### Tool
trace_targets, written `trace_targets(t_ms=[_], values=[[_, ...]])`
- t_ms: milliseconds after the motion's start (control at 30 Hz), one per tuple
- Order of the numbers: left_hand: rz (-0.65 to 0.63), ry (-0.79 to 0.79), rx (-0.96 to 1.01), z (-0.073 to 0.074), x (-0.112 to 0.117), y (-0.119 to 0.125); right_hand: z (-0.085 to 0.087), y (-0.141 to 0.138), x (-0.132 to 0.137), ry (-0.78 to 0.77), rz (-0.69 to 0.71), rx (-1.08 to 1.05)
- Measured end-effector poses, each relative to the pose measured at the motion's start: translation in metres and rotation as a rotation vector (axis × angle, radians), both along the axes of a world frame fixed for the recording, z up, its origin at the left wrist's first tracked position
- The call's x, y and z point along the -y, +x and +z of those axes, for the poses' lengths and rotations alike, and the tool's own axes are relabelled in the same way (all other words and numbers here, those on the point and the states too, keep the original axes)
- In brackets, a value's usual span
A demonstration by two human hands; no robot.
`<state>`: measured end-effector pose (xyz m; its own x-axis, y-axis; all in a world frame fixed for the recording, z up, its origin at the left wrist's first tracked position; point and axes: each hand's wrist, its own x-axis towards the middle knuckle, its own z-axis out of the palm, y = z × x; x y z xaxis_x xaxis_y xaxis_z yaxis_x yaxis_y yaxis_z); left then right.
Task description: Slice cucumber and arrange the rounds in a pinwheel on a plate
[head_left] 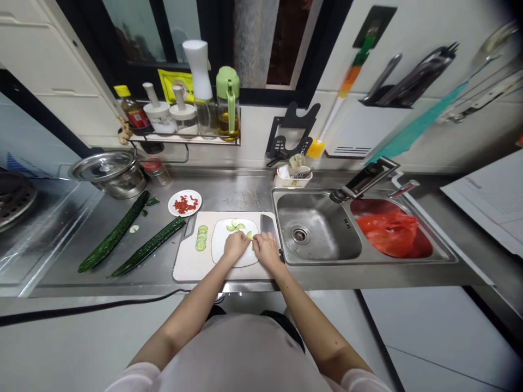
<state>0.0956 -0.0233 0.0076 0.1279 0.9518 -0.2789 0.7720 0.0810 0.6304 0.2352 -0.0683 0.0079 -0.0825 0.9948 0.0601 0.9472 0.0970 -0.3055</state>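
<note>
A white square plate [220, 251] rests on the cutting board [192, 270], with several thin cucumber slices [236, 226] fanned near its far side. Over the plate's right half my left hand [237, 246] is closed, its fingertips pinching at a cucumber slice [249, 235]. Close beside it, my right hand [267, 251] has its fingers bent together at the same slice. The fingers partly cover that slice. A row of overlapping cucumber slices [201, 238] lies on the board left of the plate. Behind my right hand lies a knife [267, 224], its handle mostly hidden.
Two whole cucumbers [149, 246] [114, 234] lie left of the board. A small white dish [172, 206] with red bits stands behind. A lidded steel pot [122, 182] is at the back left. On the right are the sink [322, 231], faucet [363, 179] and red plastic bag [388, 231].
</note>
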Motion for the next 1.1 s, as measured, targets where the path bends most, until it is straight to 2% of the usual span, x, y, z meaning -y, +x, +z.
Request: trace_targets(t_ms=[300, 900, 1100], values=[[-0.117, 0.116, -0.054, 0.008, 0.011, -0.006, -0.004, -0.004, 0.023, 0.032, -0.029, 0.031], [-0.104, 0.092, -0.077, 0.008, 0.011, -0.003, -0.004, -0.007, 0.022, -0.005, -0.051, 0.03], [-0.126, 0.126, -0.092, 0.008, 0.011, -0.003, -0.003, -0.006, 0.022, 0.016, -0.04, 0.061]])
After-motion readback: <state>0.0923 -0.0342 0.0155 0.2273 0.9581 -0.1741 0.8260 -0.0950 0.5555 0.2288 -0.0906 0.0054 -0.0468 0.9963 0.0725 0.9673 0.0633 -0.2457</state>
